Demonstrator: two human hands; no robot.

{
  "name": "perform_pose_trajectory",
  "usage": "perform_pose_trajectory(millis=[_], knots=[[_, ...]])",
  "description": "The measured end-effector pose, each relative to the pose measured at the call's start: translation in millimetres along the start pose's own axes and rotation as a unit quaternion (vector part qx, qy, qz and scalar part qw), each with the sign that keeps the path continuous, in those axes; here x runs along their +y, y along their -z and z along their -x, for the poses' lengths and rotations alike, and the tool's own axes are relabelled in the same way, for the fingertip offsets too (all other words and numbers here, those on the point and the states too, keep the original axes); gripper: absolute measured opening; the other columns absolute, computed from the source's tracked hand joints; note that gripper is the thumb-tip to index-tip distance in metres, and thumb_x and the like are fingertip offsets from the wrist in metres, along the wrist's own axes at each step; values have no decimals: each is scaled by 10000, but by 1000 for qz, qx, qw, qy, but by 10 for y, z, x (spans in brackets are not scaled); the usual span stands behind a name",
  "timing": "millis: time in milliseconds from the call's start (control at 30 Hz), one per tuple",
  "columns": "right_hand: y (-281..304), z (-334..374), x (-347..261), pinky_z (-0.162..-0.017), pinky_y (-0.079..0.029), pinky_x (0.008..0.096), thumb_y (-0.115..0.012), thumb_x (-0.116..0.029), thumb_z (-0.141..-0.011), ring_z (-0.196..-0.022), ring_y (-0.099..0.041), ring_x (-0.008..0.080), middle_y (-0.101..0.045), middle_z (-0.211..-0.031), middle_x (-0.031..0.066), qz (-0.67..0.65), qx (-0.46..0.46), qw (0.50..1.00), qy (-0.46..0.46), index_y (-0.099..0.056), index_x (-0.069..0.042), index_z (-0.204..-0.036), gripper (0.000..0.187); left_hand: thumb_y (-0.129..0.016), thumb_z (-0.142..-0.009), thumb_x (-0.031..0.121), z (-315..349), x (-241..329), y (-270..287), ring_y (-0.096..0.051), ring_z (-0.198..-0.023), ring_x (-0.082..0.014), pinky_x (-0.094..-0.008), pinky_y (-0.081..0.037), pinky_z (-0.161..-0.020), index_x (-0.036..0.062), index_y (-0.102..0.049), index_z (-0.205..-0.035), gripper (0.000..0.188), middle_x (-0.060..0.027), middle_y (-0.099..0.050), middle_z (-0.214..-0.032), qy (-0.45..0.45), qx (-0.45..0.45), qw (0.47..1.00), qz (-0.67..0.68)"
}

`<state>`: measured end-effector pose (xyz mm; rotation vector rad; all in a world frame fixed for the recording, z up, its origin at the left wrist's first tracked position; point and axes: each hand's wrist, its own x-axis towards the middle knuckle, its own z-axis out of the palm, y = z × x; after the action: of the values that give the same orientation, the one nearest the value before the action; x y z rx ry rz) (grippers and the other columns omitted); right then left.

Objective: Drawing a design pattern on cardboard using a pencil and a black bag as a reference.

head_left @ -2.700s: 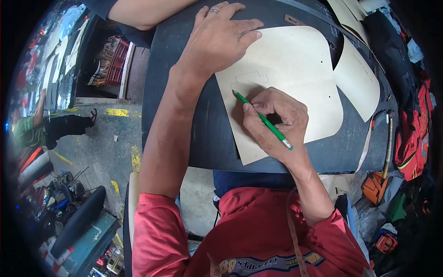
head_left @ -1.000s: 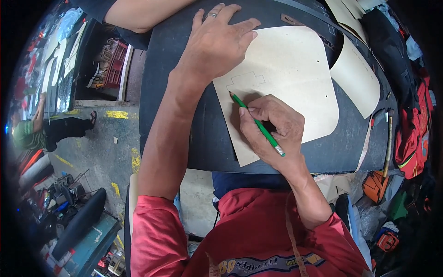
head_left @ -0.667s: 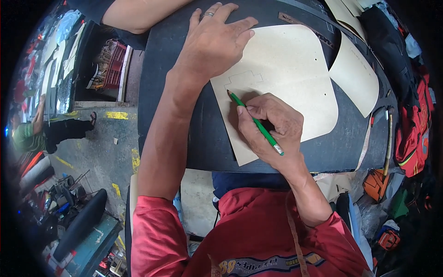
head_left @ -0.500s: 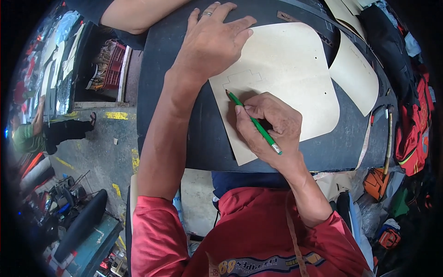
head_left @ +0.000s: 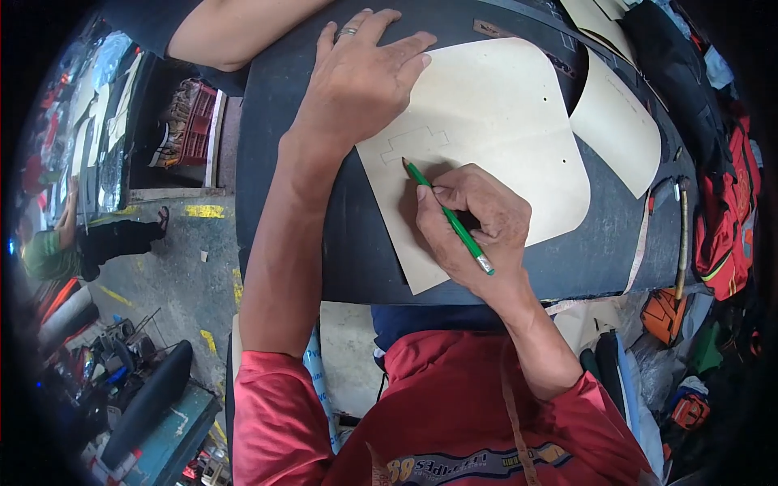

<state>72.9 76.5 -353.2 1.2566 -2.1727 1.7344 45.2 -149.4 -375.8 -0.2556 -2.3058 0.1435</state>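
Note:
A cream sheet of card [head_left: 519, 121] with rounded right corners and two small dark holes lies on the dark table. My left hand [head_left: 361, 85], a ring on one finger, rests flat with fingers spread over the sheet's upper left edge and the tabletop. A green pencil [head_left: 458, 227] is pinched in my right hand [head_left: 486, 215], its eraser end toward me. The pencil's tip is at the sheet's left part, by the lower edge of a faint stepped outline [head_left: 415, 142]. My right hand leans on the lower part of the sheet.
Another curved card piece [head_left: 620, 121] lies to the right on the black table [head_left: 279, 105], near a hammer-like stick [head_left: 682, 235] and a tape measure [head_left: 640, 251]. Another person's arm [head_left: 243, 32] rests at the far left edge. A red crate [head_left: 197, 130] stands beyond the table's left side.
The pencil tip has moved slightly right along the sheet, and the outline now shows a lower line at its left end. My left hand keeps its place on the sheet.

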Motion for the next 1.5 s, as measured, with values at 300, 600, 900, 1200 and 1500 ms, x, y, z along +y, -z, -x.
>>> perform_pose_trajectory(millis=[300,600,900,1200,1500], knots=[[17,1,3,-516,-426,284,-762,98,-823,-544,-540,183,-595,-723,107,0,30,999,-13,-575,12,-775,211,-683,-1030,239,26,15,-16,-645,-1280,-316,-564,-488,-1068,124,-794,-1248,270,-123,-757,-1248,30,-6,1000,7],[70,18,-44,-594,-481,261,-783,64,-848,-635,-619,153,-664,-748,104,40,29,997,-60,-606,19,-773,197,-727,-967,229,35,-34,-88,-690,-1200,-336,-641,-536,-971,130,-827,-1141,224,-169,-737,-1212,11,27,999,13],[67,16,18,-504,-370,277,-755,98,-834,-545,-471,147,-514,-693,84,38,66,997,-32,-548,3,-781,233,-715,-983,230,-3,-11,-50,-682,-1221,-337,-640,-533,-984,130,-825,-1159,231,-174,-733,-1229,32,13,999,27],[61,36,-8,-503,-372,271,-751,99,-833,-553,-472,135,-517,-697,77,41,87,994,-61,-554,-1,-797,224,-717,-986,241,14,14,-23,-679,-1229,-335,-652,-523,-1007,137,-823,-1171,237,-174,-721,-1253,42,4,999,29],[63,0,14,-507,-368,260,-751,96,-839,-558,-470,125,-533,-701,70,42,98,993,-57,-552,-1,-791,227,-718,-982,238,1,-16,-57,-679,-1231,-338,-656,-520,-1010,144,-821,-1175,238,-172,-725,-1250,34,8,999,26]])
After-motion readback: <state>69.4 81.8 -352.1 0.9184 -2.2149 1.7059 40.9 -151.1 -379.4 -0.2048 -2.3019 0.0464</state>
